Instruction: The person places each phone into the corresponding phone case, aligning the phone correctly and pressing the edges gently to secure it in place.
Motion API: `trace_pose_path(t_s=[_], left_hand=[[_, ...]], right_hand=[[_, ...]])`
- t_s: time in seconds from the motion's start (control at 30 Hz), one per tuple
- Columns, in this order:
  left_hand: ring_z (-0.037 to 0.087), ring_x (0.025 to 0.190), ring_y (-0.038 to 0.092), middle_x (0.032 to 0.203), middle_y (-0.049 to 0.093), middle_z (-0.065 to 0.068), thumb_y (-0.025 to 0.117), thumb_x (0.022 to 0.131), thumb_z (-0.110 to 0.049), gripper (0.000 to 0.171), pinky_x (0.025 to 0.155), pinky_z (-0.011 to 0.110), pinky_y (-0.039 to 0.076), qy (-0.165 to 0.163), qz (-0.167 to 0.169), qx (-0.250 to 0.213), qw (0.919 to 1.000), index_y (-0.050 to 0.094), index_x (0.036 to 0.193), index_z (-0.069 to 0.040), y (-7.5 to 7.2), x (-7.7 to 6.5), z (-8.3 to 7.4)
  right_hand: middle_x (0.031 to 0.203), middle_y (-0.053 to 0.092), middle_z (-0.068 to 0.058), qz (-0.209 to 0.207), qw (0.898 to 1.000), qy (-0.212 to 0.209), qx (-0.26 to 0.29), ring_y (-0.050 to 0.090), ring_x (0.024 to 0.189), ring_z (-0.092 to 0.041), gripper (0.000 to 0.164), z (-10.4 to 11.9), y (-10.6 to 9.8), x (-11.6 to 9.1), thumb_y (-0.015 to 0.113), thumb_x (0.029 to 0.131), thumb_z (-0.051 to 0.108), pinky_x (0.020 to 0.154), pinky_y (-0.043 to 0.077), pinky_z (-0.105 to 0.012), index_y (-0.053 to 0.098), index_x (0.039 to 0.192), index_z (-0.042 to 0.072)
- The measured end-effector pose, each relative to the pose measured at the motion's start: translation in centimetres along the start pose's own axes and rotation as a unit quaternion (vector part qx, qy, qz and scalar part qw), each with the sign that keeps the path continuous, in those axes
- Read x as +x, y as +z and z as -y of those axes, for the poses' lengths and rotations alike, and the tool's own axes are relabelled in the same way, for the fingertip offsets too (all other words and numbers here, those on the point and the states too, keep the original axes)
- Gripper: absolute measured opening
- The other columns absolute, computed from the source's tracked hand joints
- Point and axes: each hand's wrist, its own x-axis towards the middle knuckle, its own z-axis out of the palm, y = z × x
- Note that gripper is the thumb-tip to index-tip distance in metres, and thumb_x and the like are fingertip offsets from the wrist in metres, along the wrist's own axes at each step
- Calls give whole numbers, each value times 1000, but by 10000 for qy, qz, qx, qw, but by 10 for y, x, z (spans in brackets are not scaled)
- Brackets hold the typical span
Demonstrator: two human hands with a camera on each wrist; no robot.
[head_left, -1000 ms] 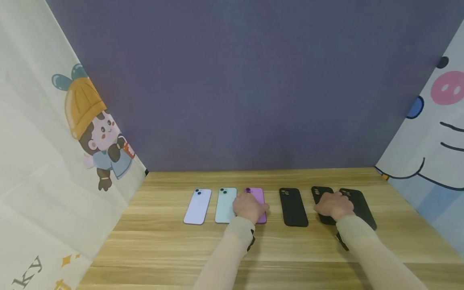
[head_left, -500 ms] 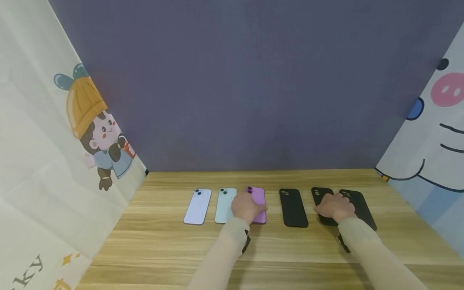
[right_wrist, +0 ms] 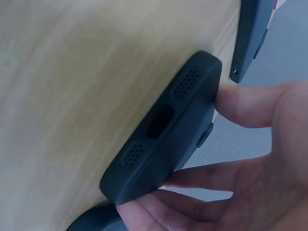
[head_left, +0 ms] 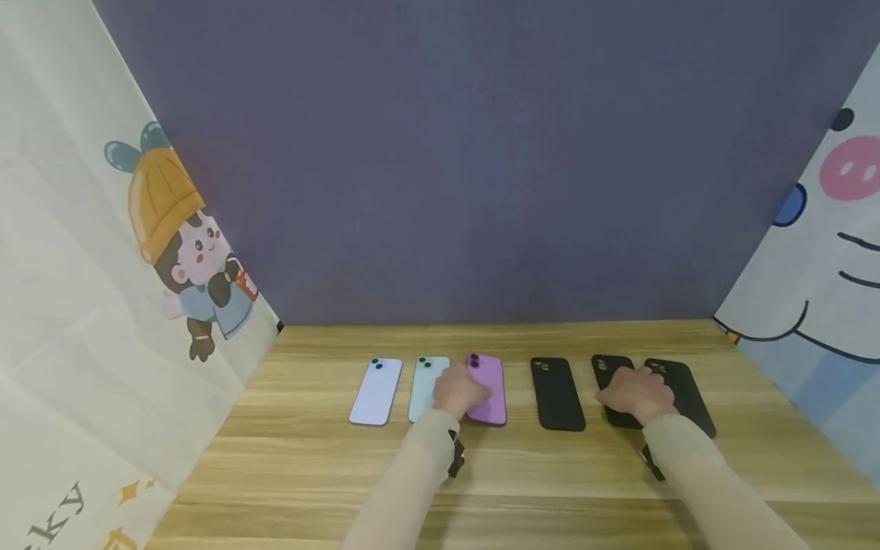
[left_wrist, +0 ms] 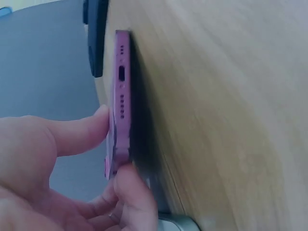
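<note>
My left hand (head_left: 457, 391) is over the left side of a purple phone (head_left: 490, 374), lying back up on the table. In the left wrist view, the thumb touches the back of this phone (left_wrist: 122, 91) and curled fingers meet its side edge. My right hand (head_left: 638, 393) grips the middle black phone case (head_left: 608, 367). The right wrist view has the thumb at one long side of that case (right_wrist: 159, 130) and the fingers at the other. A mint green phone (head_left: 426, 386) lies just left of my left hand, partly covered by it.
A pale lavender phone (head_left: 375, 393) lies at the left end of the row. Another black phone case (head_left: 558, 393) sits between my hands, and one more black case (head_left: 684, 393) is at the right. A dark blue-grey panel (head_left: 481, 168) stands behind the wooden table (head_left: 543, 473).
My left hand has shifted left, its thumb moving from the purple phone's right edge onto its back. The purple phone now lies straighter. My right hand stays in place.
</note>
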Motion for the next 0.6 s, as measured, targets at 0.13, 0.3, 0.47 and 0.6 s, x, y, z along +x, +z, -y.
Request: trace_pose_path(t_s=[0.13, 0.3, 0.47, 0.6], left_hand=[[20, 61, 57, 69, 60, 6, 80, 69, -23, 30, 51, 30, 47, -11, 163, -283, 9995, 62, 83, -3, -7, -1, 2], [19, 55, 57, 68, 59, 7, 65, 72, -6, 9, 48, 29, 50, -76, 480, -777, 9958, 57, 73, -6, -9, 1, 6], [20, 57, 57, 70, 58, 7, 54, 70, 2, 13, 50, 32, 52, -21, 622, -1182, 9910, 49, 69, -10, -11, 0, 9], [20, 59, 56, 73, 55, 7, 51, 68, 6, 21, 54, 33, 54, -70, 722, -1807, 9809, 42, 67, -13, -14, -1, 11]], right_hand=[[129, 22, -53, -47, 10000, -26, 3, 29, 112, -67, 73, 0, 0, 0, 57, 88, 45, 81, 37, -68, 46, 127, -16], [123, 30, -51, -75, 9999, -55, 58, 34, 108, -66, 75, -4, 0, 1, 59, 87, 46, 77, 39, -66, 45, 127, -16], [118, 40, -46, -163, 9998, -84, 53, 41, 103, -63, 78, -10, -1, 2, 61, 84, 50, 73, 42, -65, 47, 125, -14], [113, 49, -40, -156, 9998, -80, 93, 49, 95, -58, 75, -10, -3, 1, 64, 82, 51, 68, 45, -61, 52, 122, -12]])
